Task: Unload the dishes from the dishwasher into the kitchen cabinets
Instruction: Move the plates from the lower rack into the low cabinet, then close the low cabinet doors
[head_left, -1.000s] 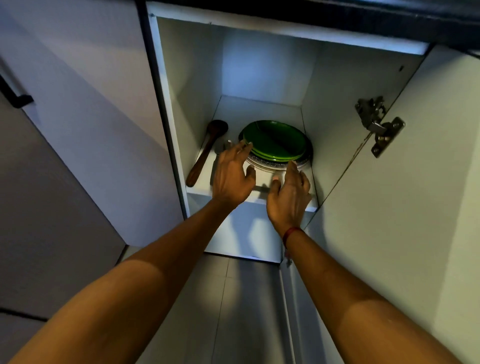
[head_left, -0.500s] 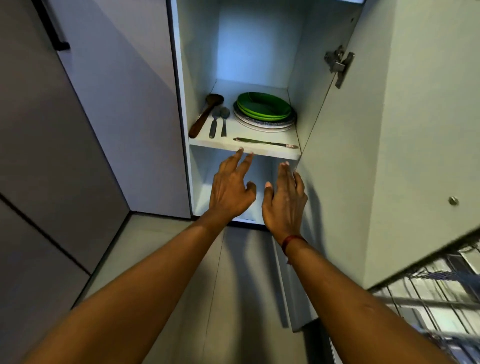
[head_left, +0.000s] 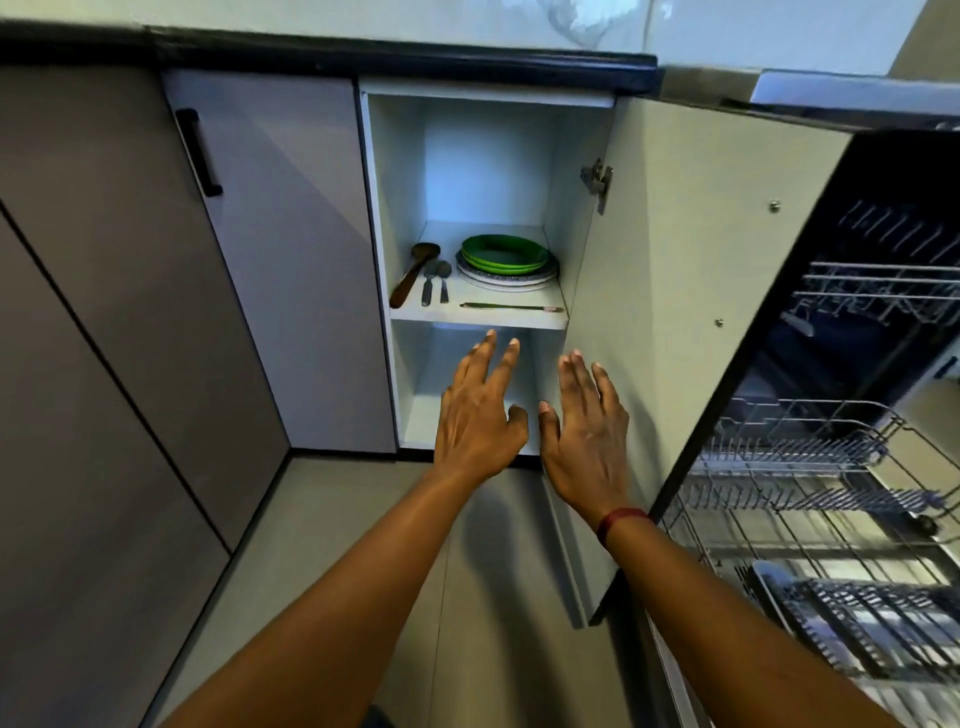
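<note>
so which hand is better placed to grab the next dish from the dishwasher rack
Right, probably. Both hands are empty, but the right hand sits nearer the pulled-out dishwasher rack; the left hand is farther.

No legible text or labels.

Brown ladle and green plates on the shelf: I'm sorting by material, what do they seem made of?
Ladle: likely wood, matte dark brown, no glint. Green plates: probably plastic or melamine, uniform bright colour with soft sheen; glazed ceramic is possible.

Home kitchen — cabinet (head_left: 470, 171), plates (head_left: 506, 262), dishwasher rack (head_left: 810, 499).
</note>
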